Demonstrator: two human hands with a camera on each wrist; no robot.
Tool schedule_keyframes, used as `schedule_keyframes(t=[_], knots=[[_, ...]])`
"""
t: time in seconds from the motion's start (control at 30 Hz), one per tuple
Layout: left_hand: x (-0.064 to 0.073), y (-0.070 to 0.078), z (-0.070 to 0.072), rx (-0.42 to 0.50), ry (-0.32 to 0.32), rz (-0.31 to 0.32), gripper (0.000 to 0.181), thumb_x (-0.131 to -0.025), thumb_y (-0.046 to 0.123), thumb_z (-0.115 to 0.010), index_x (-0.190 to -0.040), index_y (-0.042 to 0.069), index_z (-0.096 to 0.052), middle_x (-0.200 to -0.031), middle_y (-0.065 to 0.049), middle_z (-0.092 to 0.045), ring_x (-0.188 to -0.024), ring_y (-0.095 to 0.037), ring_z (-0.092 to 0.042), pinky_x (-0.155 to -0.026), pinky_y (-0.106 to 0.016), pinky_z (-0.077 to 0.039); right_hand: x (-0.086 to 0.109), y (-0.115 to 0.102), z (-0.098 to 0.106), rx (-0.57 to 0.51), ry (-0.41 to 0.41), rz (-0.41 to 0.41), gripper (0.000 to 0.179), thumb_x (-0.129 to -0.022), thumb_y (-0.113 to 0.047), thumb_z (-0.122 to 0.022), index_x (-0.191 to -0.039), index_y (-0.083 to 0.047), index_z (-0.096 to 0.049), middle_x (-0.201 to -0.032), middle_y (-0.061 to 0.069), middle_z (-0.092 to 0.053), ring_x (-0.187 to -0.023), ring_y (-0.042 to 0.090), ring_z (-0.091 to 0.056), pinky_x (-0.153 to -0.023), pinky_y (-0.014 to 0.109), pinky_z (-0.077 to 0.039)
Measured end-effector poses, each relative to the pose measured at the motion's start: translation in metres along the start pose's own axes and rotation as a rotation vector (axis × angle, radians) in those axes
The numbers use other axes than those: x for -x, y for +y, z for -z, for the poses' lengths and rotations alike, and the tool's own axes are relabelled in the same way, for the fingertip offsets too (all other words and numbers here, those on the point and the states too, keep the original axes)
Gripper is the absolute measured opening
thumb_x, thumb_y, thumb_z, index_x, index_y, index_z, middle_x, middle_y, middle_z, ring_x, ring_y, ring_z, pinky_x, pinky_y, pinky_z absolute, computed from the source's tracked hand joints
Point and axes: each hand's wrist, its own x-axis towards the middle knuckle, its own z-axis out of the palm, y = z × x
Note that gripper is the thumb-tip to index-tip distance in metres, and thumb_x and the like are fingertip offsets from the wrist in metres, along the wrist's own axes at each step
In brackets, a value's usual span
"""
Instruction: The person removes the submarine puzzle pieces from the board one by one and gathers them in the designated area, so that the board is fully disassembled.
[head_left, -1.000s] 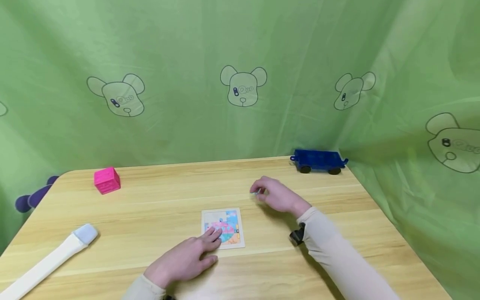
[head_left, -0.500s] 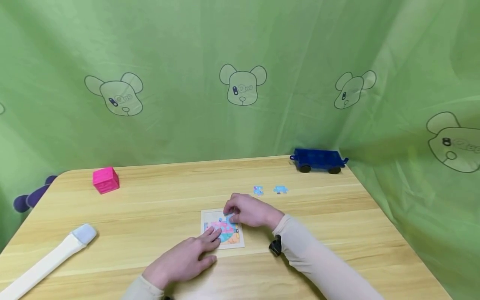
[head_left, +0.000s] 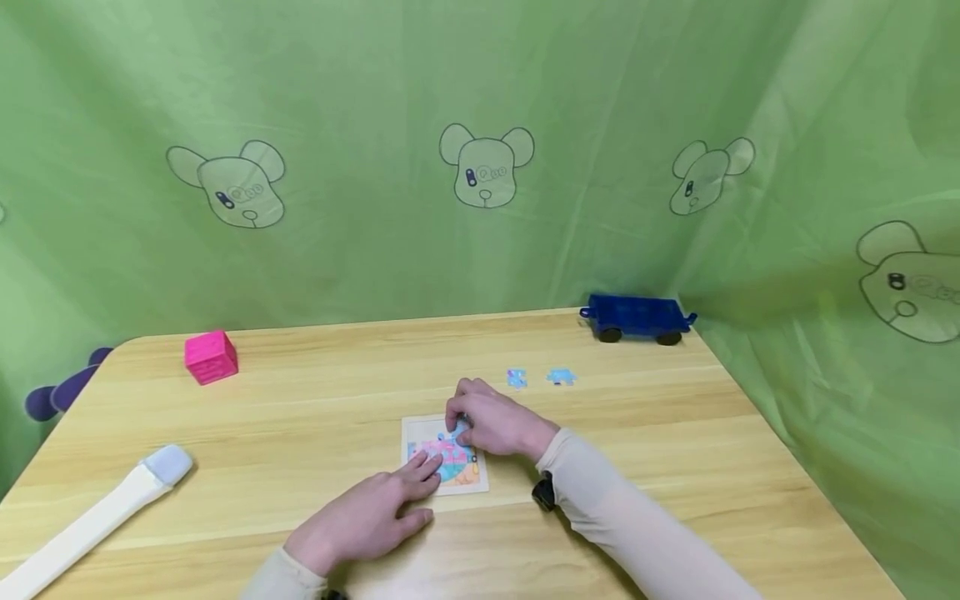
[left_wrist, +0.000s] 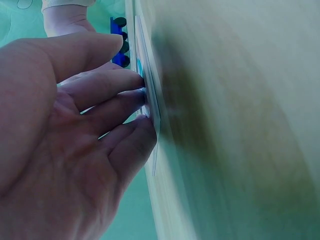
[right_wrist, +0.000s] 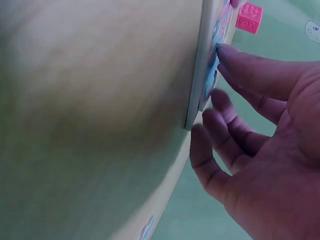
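Note:
A small jigsaw puzzle (head_left: 470, 477) in a pale square frame lies on the table, its picture pink, blue and orange. My left hand (head_left: 378, 508) rests its straight fingertips on the puzzle's left part; the left wrist view shows these fingers (left_wrist: 130, 82) pressing the board. At the upper right corner my right hand (head_left: 498, 421) pinches a light-blue puzzle piece (head_left: 459, 428) between thumb and fingers, right at the board's surface. In the right wrist view the thumb (right_wrist: 250, 67) touches the blue area of the puzzle. Two loose blue puzzle pieces (head_left: 517, 378) lie behind the right hand.
Toward the back right stands a dark blue toy wagon (head_left: 637, 317). A pink block (head_left: 211, 357) sits at the back left, and a white strap-like object with a grey end (head_left: 168, 465) lies at the left. A green curtain (head_left: 360, 167) hangs behind the table (head_left: 322, 375).
My right hand has moved left and toward me from the loose pieces to the puzzle's upper right corner, bringing a blue piece. It has barely shifted since mid-way. The left hand stays on the puzzle.

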Motion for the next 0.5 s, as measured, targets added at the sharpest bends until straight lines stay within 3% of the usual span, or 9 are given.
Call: schedule_keyframes(t=[0.17,0.5], knots=[[0.0007,-0.0003,0.0005,0.004,0.0,-0.002,0.047,-0.1,0.023,-0.057,-0.139,-0.002,-0.052,-0.154,-0.007,-0.035,-0.142,-0.029,-0.028,-0.112,-0.05,-0.029,0.0007,-0.0015,0.0002,0.004,0.005,0.014,0.016,-0.084,-0.008,-0.075,-0.091,-0.019,-0.066,-0.101,-0.004,-0.051,-0.101,0.018,-0.047,-0.09,0.034,-0.045],[0.0008,-0.0007,0.0006,0.004,-0.009,0.01,0.047,-0.1,0.024,-0.057,-0.139,-0.002,-0.052,-0.155,-0.007,-0.035,-0.143,-0.027,-0.027,-0.112,-0.049,-0.03,-0.0001,-0.0036,0.0029,-0.024,0.001,-0.019,0.025,-0.088,-0.007,-0.071,-0.111,-0.011,-0.061,-0.105,-0.001,-0.054,-0.103,0.018,-0.051,-0.096,0.036,-0.046]])
